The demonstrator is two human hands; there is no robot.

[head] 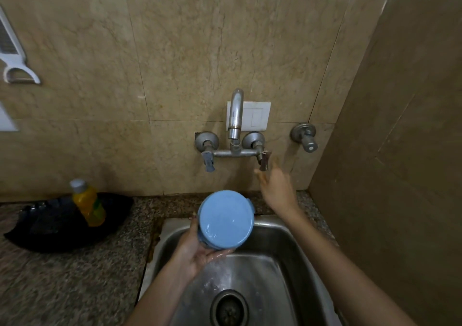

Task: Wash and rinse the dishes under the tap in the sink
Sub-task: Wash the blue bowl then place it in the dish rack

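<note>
My left hand [197, 252] holds a round blue bowl [223, 219] from below and behind, over the back of the steel sink [295, 248]. The bowl is tilted with its wet inside facing me. My right hand [276, 187] is raised towards the wall, its fingers spread and blurred just below the right tap handle [264, 160]. The tap spout [235, 113] curves above the bowl. No water stream shows.
A yellow bottle of dish liquid [88, 203] stands on a black tray [50, 228] on the granite counter at left. A left tap handle [208, 161], a separate valve [306, 138] and a white switch plate [255, 115] are on the tiled wall. The sink drain [229, 309] lies near me.
</note>
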